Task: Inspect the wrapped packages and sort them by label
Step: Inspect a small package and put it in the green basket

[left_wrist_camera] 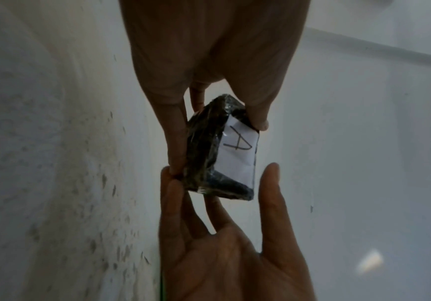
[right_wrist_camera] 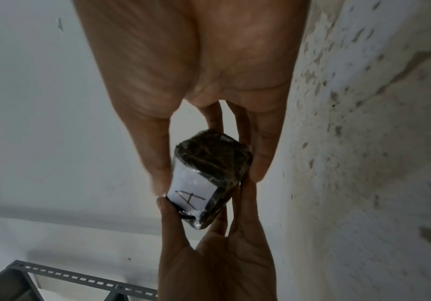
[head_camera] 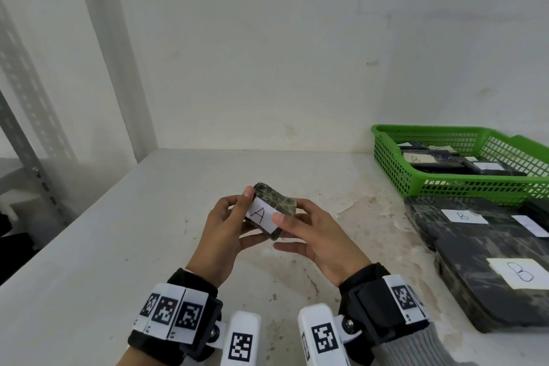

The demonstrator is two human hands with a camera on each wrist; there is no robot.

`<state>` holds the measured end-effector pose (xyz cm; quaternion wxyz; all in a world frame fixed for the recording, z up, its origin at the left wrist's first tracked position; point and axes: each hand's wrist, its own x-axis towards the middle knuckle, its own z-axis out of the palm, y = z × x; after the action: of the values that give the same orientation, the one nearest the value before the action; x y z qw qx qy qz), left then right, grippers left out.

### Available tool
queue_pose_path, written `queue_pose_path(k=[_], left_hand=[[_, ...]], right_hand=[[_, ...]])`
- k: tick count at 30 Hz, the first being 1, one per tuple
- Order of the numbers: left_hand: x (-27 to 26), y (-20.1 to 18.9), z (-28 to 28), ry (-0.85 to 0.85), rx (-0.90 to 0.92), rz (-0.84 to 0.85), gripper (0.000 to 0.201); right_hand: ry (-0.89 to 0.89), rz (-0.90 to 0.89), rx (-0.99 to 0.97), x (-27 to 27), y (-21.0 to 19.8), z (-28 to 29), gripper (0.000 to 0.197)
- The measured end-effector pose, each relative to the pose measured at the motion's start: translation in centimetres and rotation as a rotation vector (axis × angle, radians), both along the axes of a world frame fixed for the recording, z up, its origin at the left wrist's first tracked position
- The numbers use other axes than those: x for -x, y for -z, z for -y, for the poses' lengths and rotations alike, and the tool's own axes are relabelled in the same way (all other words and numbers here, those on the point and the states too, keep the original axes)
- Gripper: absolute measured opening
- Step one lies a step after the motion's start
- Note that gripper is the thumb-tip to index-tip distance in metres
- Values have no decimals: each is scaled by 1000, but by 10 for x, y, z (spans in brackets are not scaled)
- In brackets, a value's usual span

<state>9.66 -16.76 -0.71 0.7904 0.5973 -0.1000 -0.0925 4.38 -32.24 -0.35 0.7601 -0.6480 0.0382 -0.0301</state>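
Both hands hold one small package (head_camera: 274,200) above the table, wrapped in dark shiny film. Its white label reads "A" and faces me. My left hand (head_camera: 246,214) pinches its left end, thumb on top and fingers beneath. My right hand (head_camera: 286,217) pinches its right end, thumb at the label's edge and fingers behind. In the left wrist view the package (left_wrist_camera: 203,154) sits between my left hand's fingers (left_wrist_camera: 175,142), with the right hand (left_wrist_camera: 222,244) coming up from below. In the right wrist view the package (right_wrist_camera: 214,160) shows the label, and the left hand (right_wrist_camera: 216,254) enters from below.
A green mesh basket (head_camera: 445,187) at the back right holds several dark packages, one marked "B". In front of it lie larger dark packages (head_camera: 490,291) labelled "B". The stained white table (head_camera: 133,246) meets a wall behind. A grey metal shelf upright (head_camera: 26,134) stands at left.
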Motion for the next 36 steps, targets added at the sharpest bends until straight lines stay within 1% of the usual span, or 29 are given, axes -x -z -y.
queue_pose_path(k=[3, 4, 6, 9, 11, 13, 16, 19, 20, 23, 27, 29, 31, 32, 34, 35, 36], left_hand=[[2, -5, 0, 21, -72, 36, 65], [3, -6, 1, 29, -88, 42, 64], [8, -10, 4, 56, -96, 42, 61], [18, -17, 11, 80, -97, 56, 57], [23, -24, 19, 106, -132, 85, 56], [27, -33, 29, 135, -176, 118, 56], [31, -47, 55, 197, -213, 133, 53], [34, -61, 95, 255, -221, 108, 39], [34, -66, 108, 267, -217, 99, 38], [35, -79, 150, 308, -213, 70, 41], [31, -92, 203, 380, -218, 39, 48], [26, -96, 230, 405, -218, 23, 47], [19, -98, 253, 392, -214, 4, 42], [13, -98, 265, 367, -209, 0, 39], [-4, -96, 286, 283, -201, -8, 35], [-13, -94, 293, 237, -198, -17, 36], [-22, -93, 300, 195, -201, -31, 37]], right_hand=[[74, 10, 19, 0, -3, 0, 49], [109, 5, 6, -1, -3, 1, 47], [174, -5, -43, 1, -6, 4, 47], [192, -2, -92, 10, -10, 12, 44], [189, -5, -117, 19, -15, 23, 48], [211, 7, -94, 29, -20, 40, 53], [272, 21, -12, 44, -34, 73, 58], [309, 19, -9, 58, -53, 111, 60], [314, 13, -4, 62, -59, 123, 60], [303, -3, 22, 74, -79, 162, 59], [317, -44, 81, 79, -101, 212, 49], [352, -71, 104, 74, -108, 241, 52], [405, -103, 121, 64, -114, 267, 53], [440, -113, 134, 57, -119, 283, 46], [505, -128, 144, 41, -128, 313, 24], [551, -134, 138, 33, -132, 328, 19], [596, -146, 140, 23, -135, 346, 18]])
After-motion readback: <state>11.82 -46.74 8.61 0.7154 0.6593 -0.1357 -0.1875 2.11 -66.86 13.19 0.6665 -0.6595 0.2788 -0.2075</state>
